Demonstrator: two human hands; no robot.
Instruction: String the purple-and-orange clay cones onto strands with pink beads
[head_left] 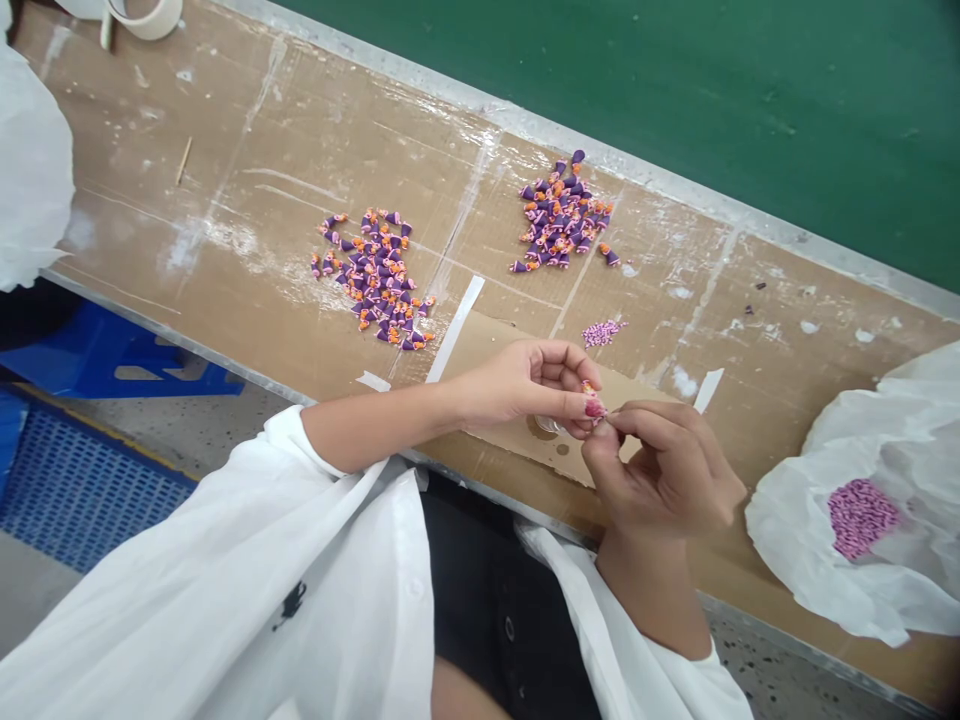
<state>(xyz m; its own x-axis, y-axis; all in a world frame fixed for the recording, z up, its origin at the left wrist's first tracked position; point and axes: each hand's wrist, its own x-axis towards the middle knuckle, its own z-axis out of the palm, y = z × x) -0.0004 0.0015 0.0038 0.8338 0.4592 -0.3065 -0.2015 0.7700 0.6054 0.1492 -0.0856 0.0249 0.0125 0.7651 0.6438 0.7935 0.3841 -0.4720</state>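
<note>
My left hand [529, 385] pinches a tiny figure [588, 387] between thumb and fingers. Only a bit of orange and pink shows, and the rest is hidden by the fingertips. My right hand [667, 465] meets it from the right, thumb and forefinger pressed together at the figure's lower end; whatever they hold is too small to make out. Below my hands lies a taped cardboard sheet [495, 345], with a small clear round dish [550, 425] partly hidden by my left hand. Just beyond my hands is a little heap of pink-purple bits [601, 332].
Two piles of small purple, orange and pink figures, a left pile [381, 280] and a far pile [562, 215], lie on the cardboard-covered table [300, 130]. At right, crumpled white paper [802, 540] holds more pink pieces [862, 518]. A toothpick [184, 162] and tape roll [154, 20] lie at left.
</note>
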